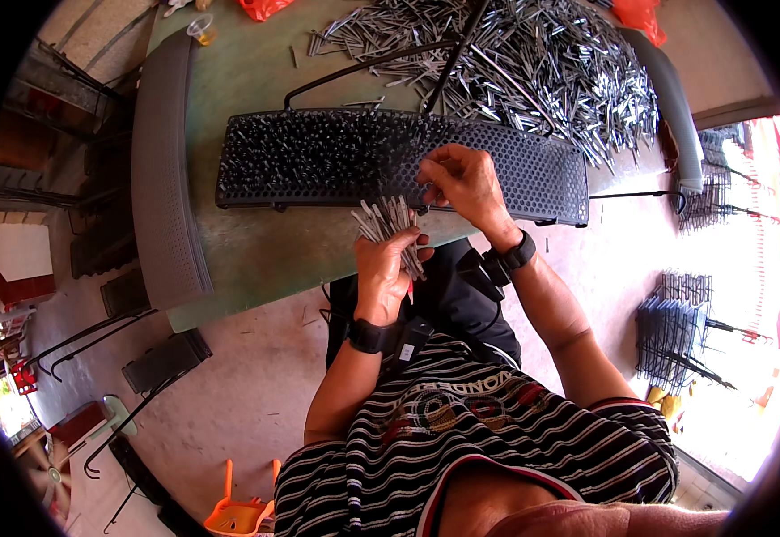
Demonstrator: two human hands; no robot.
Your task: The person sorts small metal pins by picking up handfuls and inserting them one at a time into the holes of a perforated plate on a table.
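Metal pins (390, 224), thin and silvery, are held as a fanned bundle in the left hand (383, 268), which is clenched around their lower ends just in front of the near edge of the table (256, 259). The right hand (463, 179) is placed over the black perforated tray (533, 174), its fingertips pinched together at the tray's surface (whether a single pin is gripped between them cannot be told). The tray is laid lengthwise across the green table, and its left portion is seen filled with upright pins while its right portion shows bare holes. A large loose heap of pins (533, 63) is spread on the table beyond the tray. A grey curved panel (162, 170) is set along the table's left edge. Stacks of similar racks (676, 322) are seen on the floor to the right.
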